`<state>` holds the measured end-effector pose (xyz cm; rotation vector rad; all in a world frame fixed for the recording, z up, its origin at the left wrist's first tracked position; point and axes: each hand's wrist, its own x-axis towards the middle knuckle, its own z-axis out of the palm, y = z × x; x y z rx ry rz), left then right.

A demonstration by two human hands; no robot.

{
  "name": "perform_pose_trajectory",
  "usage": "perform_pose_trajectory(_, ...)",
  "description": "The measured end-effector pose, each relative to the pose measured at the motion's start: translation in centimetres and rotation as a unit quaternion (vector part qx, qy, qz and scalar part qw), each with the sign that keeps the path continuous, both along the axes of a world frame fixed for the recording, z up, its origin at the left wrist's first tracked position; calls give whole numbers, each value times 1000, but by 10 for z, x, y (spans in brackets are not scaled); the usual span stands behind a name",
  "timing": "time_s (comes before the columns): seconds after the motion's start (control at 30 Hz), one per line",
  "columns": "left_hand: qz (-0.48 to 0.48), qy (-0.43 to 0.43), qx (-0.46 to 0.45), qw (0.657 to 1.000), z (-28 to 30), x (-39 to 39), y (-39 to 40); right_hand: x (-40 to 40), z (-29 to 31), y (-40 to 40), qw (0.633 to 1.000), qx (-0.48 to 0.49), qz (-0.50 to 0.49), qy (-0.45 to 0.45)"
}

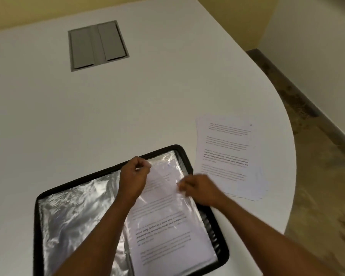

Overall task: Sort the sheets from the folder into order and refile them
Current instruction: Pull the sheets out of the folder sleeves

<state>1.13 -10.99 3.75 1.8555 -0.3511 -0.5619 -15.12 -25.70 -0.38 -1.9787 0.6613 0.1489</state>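
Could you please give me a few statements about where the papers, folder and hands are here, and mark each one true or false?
1. The folder lies open on the table. True.
2. A stack of sheets lies left of the folder. False: it lies to its right.
3. Both hands are at the sleeve's top edge. True: left hand, right hand, plastic sleeve.
4. The grey hatch stands open. False: its flaps are closed.

Bare table beyond folder; loose sheets rightward.
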Motion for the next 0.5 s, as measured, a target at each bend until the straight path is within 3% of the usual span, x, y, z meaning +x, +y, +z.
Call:
perform_pose_trajectory(0.17, 85, 62, -118, 987, 23, 19, 49, -10, 5, 77, 975, 170, 120, 77)
perform_pose_trajectory(0.27, 142, 72, -130, 979, 34, 34, 77, -3, 3, 116, 971, 132, 189, 68)
perform_pose_trajectory(0.37, 196, 54, -59, 977, 39, 53, 113, 11, 4, 151, 965, 104, 238, 30)
perform_pose_trajectory(0.5, 246, 75, 1, 966, 39, 84, 173, 32, 1, 185, 931, -41, 359, 45)
